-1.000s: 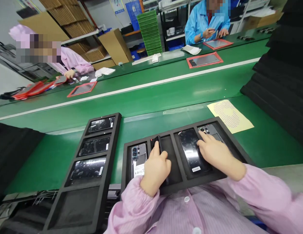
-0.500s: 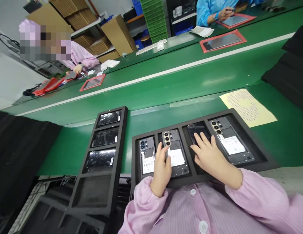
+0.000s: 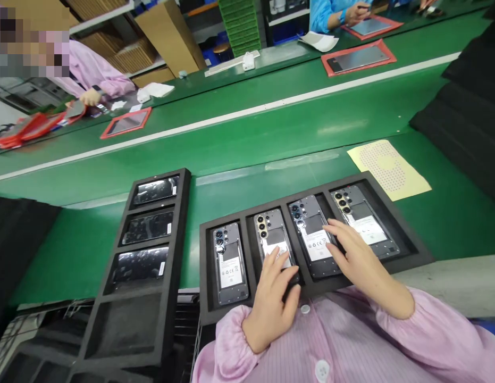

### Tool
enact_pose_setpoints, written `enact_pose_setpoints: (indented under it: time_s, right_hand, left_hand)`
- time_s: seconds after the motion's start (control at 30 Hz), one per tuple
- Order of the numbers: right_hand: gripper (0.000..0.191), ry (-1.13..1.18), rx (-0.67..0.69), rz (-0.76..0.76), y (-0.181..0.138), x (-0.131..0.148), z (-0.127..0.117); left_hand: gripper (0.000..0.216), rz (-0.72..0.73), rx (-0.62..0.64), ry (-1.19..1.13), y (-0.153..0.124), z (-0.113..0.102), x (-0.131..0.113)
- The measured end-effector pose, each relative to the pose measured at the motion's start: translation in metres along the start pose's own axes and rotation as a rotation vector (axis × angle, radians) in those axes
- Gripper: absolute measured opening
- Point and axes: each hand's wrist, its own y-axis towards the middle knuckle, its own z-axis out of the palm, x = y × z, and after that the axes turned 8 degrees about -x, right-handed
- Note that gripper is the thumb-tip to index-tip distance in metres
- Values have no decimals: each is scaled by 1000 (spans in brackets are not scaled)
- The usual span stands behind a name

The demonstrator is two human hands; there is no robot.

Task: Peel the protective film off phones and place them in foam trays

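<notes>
A black foam tray (image 3: 208,314) with a row of compartments lies right in front of me. Phones with exposed backs, round camera lenses and white labels lie in it: the leftmost phone (image 3: 232,250), the second phone (image 3: 268,221), the third phone (image 3: 307,218) and the rightmost phone (image 3: 354,205). My left hand (image 3: 273,298) is open, its fingers stretched over the lower part of the second phone, hiding some of it. My right hand (image 3: 359,255) is open, fingers apart, with its fingertips at the right edge of the third phone.
Left of me stands another black tray (image 3: 177,244) with dark, glossy phones and a bare compartment. A yellow dotted sheet (image 3: 407,178) lies behind my tray. Across the green divider (image 3: 239,138), red-edged mats (image 3: 330,68) hold devices; two co-workers sit there. Black cloth (image 3: 466,101) hangs at the right.
The third phone showed its dark, glossy face; now its labelled back faces up. My right hand has shifted to its right edge. My left hand has moved lower over the second phone. The view shifted.
</notes>
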Motion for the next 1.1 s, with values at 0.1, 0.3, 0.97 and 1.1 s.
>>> enact_pose_setpoints:
  time_s: [0.1, 0.3, 0.97, 1.1]
  right_hand:
    - [23, -46, -82, -9, -4, -12, -16]
    - [32, -143, -212, 477, -16, -74, -61]
    - [24, 68, -133, 480, -40, -102, -55]
    - [20, 29, -67, 484, -35, -100, -61]
  left_hand:
    - [47, 133, 267, 114, 3, 8, -6]
    - [61, 204, 432, 338, 8, 13, -7]
    - [52, 228, 429, 337, 19, 9, 2]
    - [44, 212, 400, 319, 16, 5, -5]
